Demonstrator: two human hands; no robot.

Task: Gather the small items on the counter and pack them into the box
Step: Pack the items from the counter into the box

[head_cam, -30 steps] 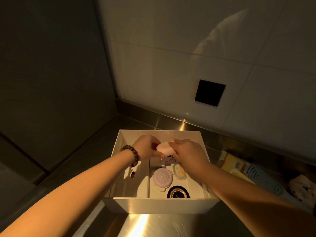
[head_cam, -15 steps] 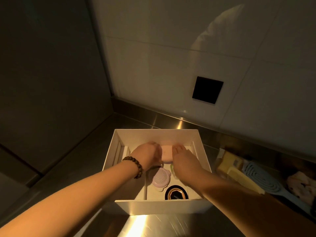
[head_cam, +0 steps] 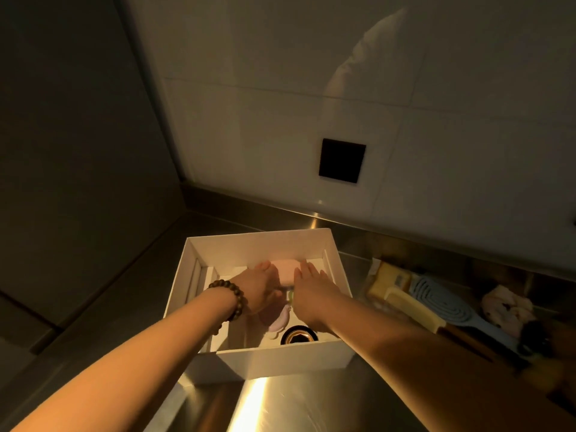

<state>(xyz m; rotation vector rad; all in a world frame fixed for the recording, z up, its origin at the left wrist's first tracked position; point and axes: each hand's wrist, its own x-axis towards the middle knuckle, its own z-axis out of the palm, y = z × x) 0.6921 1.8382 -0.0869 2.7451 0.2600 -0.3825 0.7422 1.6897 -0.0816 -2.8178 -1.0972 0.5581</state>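
Observation:
A white open box [head_cam: 280, 358] stands on the steel counter. Both hands reach into it. My left hand [head_cam: 260, 286], with a bead bracelet on the wrist, and my right hand [head_cam: 311, 288] press on either side of a pale pink oval item [head_cam: 285, 269] near the box's far wall. Below the hands lie a lilac round item [head_cam: 279, 321], partly hidden, and a black round jar with a gold rim [head_cam: 299, 335] at the near wall. A small green-yellow item [head_cam: 290, 295] peeks out between the hands.
To the right of the box on the counter lie a yellow packet [head_cam: 389, 277], a cream comb [head_cam: 414, 310], a blue hairbrush [head_cam: 448, 304] and a pinkish crumpled cloth [head_cam: 506, 308]. A tiled wall with a black square plate [head_cam: 342, 160] rises behind.
Both hands have carried the pink oval item from above the box's middle down toward its far wall. The view has shifted slightly.

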